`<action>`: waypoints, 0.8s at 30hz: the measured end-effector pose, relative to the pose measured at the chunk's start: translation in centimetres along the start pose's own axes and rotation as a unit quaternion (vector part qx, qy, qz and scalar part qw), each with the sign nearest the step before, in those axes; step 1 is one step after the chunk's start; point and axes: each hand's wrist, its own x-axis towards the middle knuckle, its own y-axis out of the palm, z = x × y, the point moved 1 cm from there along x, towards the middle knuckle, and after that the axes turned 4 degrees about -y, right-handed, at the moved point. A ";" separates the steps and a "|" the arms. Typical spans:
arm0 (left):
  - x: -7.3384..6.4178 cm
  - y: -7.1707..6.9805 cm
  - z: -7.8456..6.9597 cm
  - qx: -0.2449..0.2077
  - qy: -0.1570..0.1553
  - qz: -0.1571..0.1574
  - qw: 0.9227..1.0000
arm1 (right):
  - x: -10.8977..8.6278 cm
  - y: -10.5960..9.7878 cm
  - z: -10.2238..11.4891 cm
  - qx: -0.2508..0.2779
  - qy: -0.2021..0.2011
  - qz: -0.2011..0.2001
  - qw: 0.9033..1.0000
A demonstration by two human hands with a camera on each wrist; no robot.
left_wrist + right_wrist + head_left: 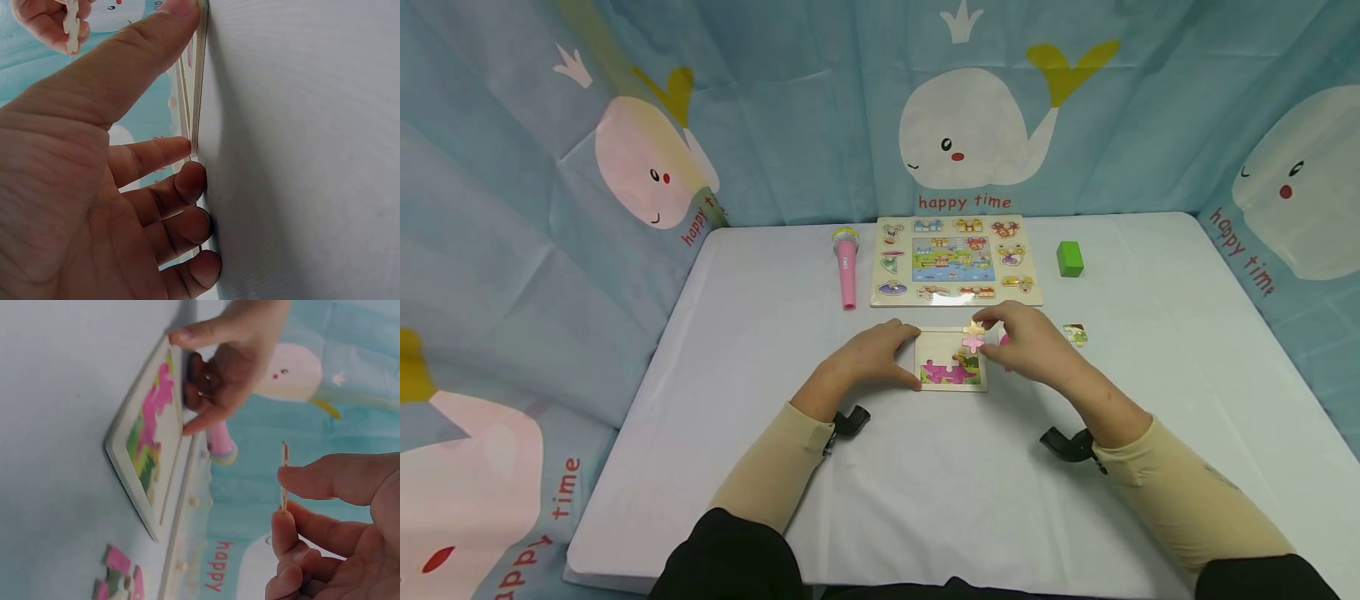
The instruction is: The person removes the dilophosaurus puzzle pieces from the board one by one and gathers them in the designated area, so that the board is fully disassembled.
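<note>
My left hand (pixel 874 354) rests at the left edge of a small wooden puzzle board (pixel 931 343), its thumb and index finger touching near the two left corners. Pink and green puzzle pieces (pixel 946 373) lie along the board's near side; the rest of its inside is bare wood. Over the board's far right corner, my right hand (pixel 1028 340) pinches a thin pink and pale yellow puzzle piece (pixel 973 337) between thumb and fingers. The right wrist view shows this puzzle piece (pixel 284 481) edge-on, raised off the board.
A pink puzzle piece (pixel 1004 340) lies partly hidden under my right hand. Farther right is another puzzle piece (pixel 1076 335). Behind the board lie a pink toy microphone (pixel 847 271), a larger picture puzzle (pixel 955 260) and a green block (pixel 1070 259). A whale-print curtain (pixel 805 125) surrounds the table.
</note>
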 end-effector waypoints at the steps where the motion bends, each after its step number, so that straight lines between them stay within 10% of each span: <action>1: 0.0 0.0 0.0 0.000 0.000 0.000 1.000 | -0.2 -0.2 -0.1 0.003 0.002 -0.001 1.000; 24: 0.0 0.1 0.1 0.003 -0.003 -0.001 1.000 | -3.6 -4.3 -3.5 -0.016 0.044 -0.023 0.999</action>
